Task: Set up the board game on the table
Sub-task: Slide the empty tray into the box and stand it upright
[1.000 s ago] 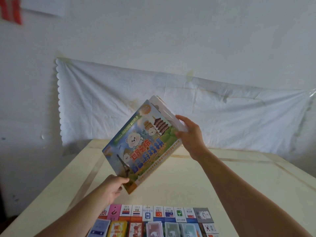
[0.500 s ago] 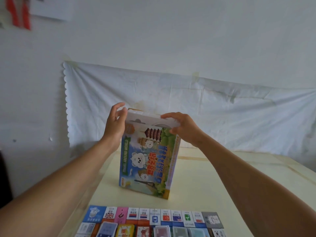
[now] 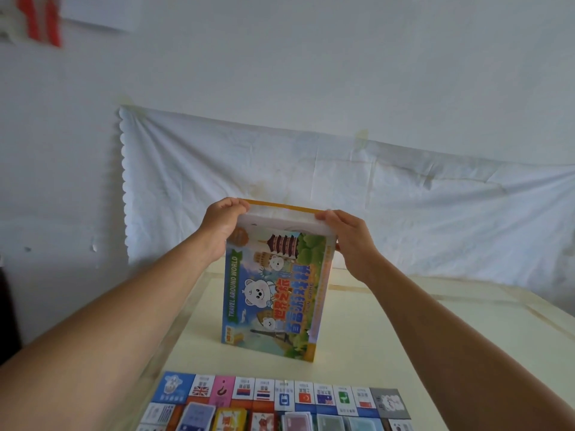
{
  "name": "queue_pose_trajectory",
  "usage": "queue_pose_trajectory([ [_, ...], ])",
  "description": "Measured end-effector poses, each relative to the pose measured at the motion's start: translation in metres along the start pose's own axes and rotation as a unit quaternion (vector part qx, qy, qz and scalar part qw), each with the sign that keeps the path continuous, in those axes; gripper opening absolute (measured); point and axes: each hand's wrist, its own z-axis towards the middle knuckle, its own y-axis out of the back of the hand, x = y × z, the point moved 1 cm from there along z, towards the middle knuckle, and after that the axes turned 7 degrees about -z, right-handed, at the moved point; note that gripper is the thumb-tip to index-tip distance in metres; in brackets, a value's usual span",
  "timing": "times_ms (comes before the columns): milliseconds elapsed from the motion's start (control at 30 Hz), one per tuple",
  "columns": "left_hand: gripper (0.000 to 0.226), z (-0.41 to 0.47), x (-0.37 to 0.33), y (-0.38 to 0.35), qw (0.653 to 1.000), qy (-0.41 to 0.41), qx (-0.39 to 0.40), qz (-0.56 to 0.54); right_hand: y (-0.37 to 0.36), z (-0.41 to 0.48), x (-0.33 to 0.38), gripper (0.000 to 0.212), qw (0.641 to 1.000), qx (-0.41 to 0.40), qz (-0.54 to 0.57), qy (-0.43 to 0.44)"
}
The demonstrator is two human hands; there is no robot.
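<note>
The colourful game box (image 3: 273, 293), printed with bears and "Travel Around World", stands upright on its short end on the cream table (image 3: 404, 343). My left hand (image 3: 222, 225) grips its top left corner and my right hand (image 3: 348, 236) grips its top right corner. A white inner tray shows at the box's top edge between my hands. The game board (image 3: 280, 399) lies flat at the near edge, its far row of flag squares in view, with several card decks (image 3: 230, 419) on it.
A white cloth (image 3: 342, 194) with a scalloped left edge hangs on the wall behind the table. The table's left edge runs diagonally under my left forearm. Bare tabletop lies right of the box and behind it.
The box went from tilted in the air to standing upright on the table. My left hand moved from its bottom corner to its top left corner; both hands now hold the top.
</note>
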Motion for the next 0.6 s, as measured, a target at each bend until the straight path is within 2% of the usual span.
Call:
queue_pose_trajectory([
  [100, 0.022, -0.001, 0.003, 0.000, 1.000, 0.007, 0.001, 0.001, -0.005, 0.003, -0.001, 0.027, 0.999, -0.032, 0.011, -0.026],
  [233, 0.032, -0.001, 0.004, -0.001, 1.000, 0.004, -0.014, -0.013, -0.006, 0.000, 0.005, 0.028, 0.999, -0.044, -0.030, 0.005],
  [333, 0.043, 0.000, 0.005, -0.002, 0.999, 0.007, -0.029, -0.039, -0.007, 0.000, 0.004, 0.026, 0.996, -0.083, -0.035, 0.023],
  [467, 0.054, -0.001, 0.003, -0.001, 0.995, 0.035, -0.017, -0.094, -0.003, -0.001, -0.006, 0.037, 0.987, -0.085, 0.131, -0.044],
  [600, 0.032, -0.003, 0.005, 0.000, 0.987, 0.069, -0.043, -0.140, -0.001, -0.006, -0.018, 0.026, 0.960, -0.053, 0.262, -0.079],
])
